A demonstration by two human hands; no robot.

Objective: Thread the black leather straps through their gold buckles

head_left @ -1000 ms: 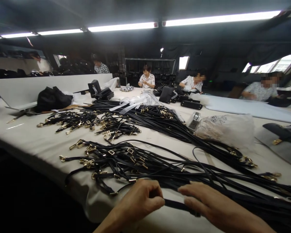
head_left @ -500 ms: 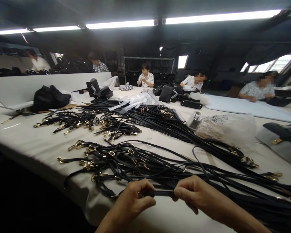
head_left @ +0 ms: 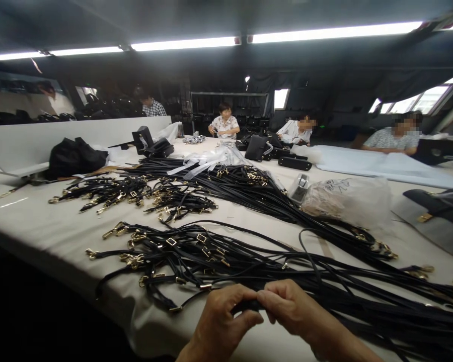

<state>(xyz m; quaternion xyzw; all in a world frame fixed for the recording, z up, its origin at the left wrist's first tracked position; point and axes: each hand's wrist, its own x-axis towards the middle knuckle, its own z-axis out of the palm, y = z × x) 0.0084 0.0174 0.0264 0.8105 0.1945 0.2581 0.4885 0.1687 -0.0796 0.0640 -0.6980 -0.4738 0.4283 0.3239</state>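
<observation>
Between my two hands, low in the view, is a black strap point(head_left: 245, 305), mostly covered by my fingers. My left hand point(head_left: 226, 314) curls closed around it, thumb below and fingers above. Fingertips of my right hand point(head_left: 289, 306) pinch the strap right beside the left hand, so the hands nearly touch. Just beyond lies a spread of long black straps point(head_left: 219, 251) with gold buckles and clasps, their ends fanned out to the left.
Shorter straps with gold clasps point(head_left: 132, 193) lie farther back. Another long bundle point(head_left: 256, 193) crosses the cloth-covered table point(head_left: 26, 221). A clear plastic bag point(head_left: 347, 201), a black bag point(head_left: 75, 157) and a grey-and-black handbag point(head_left: 434, 216) stand around. Several co-workers sit beyond.
My hands have come together, the right one moving left toward the other. The stretch of strap that showed between them is now mostly covered. The view has shifted slightly.
</observation>
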